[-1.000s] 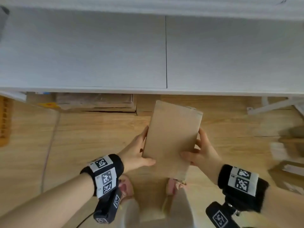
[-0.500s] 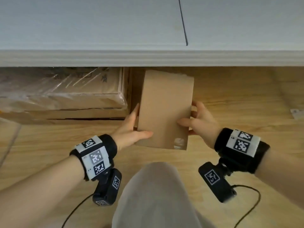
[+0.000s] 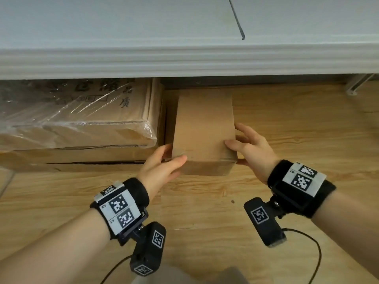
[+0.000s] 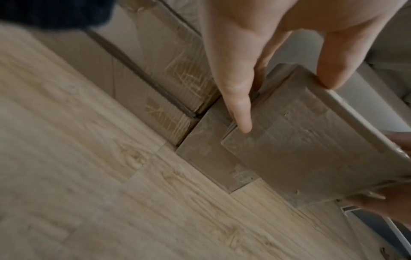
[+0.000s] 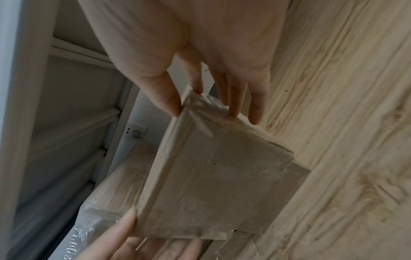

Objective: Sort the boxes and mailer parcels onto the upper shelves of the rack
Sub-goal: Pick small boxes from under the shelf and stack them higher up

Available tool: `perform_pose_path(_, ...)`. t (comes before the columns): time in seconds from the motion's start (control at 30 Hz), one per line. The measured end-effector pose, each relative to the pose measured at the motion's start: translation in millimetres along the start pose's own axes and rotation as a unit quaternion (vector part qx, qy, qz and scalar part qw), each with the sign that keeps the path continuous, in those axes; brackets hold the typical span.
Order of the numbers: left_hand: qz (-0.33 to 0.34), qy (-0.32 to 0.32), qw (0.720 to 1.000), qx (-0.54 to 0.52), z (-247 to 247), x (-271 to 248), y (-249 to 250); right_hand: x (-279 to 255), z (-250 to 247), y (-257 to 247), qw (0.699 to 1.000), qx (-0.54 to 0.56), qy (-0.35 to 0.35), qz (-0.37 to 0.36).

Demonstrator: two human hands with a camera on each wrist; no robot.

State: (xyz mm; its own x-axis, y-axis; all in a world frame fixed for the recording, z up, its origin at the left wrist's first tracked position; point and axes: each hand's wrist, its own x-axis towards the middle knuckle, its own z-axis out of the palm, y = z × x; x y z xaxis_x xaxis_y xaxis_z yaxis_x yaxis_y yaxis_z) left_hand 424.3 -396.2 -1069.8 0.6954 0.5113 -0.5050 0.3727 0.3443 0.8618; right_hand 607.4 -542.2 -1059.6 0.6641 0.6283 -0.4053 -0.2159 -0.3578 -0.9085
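A plain brown cardboard box [image 3: 203,128] sits low over the wooden floor, its far end under the white rack shelf [image 3: 184,64]. My left hand [image 3: 174,154] grips its near left corner, thumb on top. My right hand [image 3: 235,144] grips the near right edge, thumb on top and fingers down the side. In the left wrist view my left hand [image 4: 286,98] holds the box [image 4: 311,140] over a second flat brown box [image 4: 211,158] lying on the floor. The right wrist view shows my right hand [image 5: 204,105] pinching the taped box [image 5: 211,184]. Whether the box rests on anything I cannot tell.
A stack of flattened cartons in clear plastic wrap [image 3: 78,119] lies on the floor right beside the box, on its left. Bare wooden floor [image 3: 297,124] stretches to the right. A white rack brace [image 3: 356,85] shows at far right under the shelf.
Both hands have carried the box down and forward, from in front of the shelf edge to low under it beside the wrapped stack. The grip is unchanged.
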Motion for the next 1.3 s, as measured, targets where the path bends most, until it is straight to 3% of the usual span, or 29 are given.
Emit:
perform_pose_path(0.17,-0.050,0.036,0.998,0.026,-2.8,-5.7,-12.3,-2.4,3.8,8.0,1.000,0.008,-0.005,0.005)
perform_pose_path(0.27,-0.078,0.050,0.995,-0.022,-3.7,0.4,-11.3,5.3,6.9,4.6,1.000,-0.001,-0.003,-0.013)
perform_pose_path(0.53,-0.095,0.105,0.983,-0.116,6.0,14.8,5.1,31.3,22.3,-14.9,0.999,-0.022,0.019,-0.035)
perform_pose_path(0.9,-0.089,0.142,0.982,-0.091,-7.4,22.5,-7.1,35.1,42.5,-2.5,0.990,-0.066,0.047,-0.112)
perform_pose_path(1.17,-0.098,0.136,0.986,0.009,-16.7,24.0,-6.1,32.3,40.7,-4.6,0.952,-0.238,0.095,-0.165)
perform_pose_path(1.3,-0.128,0.120,0.984,0.039,-17.1,12.6,8.5,20.0,34.7,-18.2,0.940,-0.317,0.046,-0.117)
